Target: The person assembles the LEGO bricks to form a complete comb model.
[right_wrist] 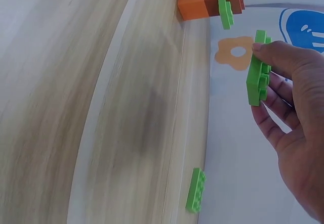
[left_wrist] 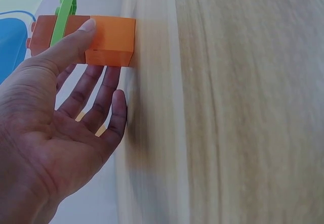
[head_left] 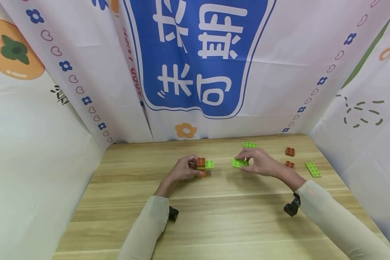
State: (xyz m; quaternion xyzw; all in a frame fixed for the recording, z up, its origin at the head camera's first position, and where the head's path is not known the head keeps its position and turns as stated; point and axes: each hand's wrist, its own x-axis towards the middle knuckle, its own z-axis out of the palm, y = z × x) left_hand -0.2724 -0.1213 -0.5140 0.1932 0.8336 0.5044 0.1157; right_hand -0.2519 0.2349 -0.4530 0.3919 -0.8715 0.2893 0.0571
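Mid-table, right hand point(head_left: 261, 162) lifts green plate point(head_left: 240, 163)

A makeshift recording booth: a light wooden table point(head_left: 214, 216) walled on three sides by printed white cloth banners point(head_left: 68, 90) with flowers.

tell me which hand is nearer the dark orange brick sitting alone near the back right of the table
Right. The right hand, pinching a green plate, is just left of the lone dark orange brick. The left hand holds the orange-and-green stack, much farther left.
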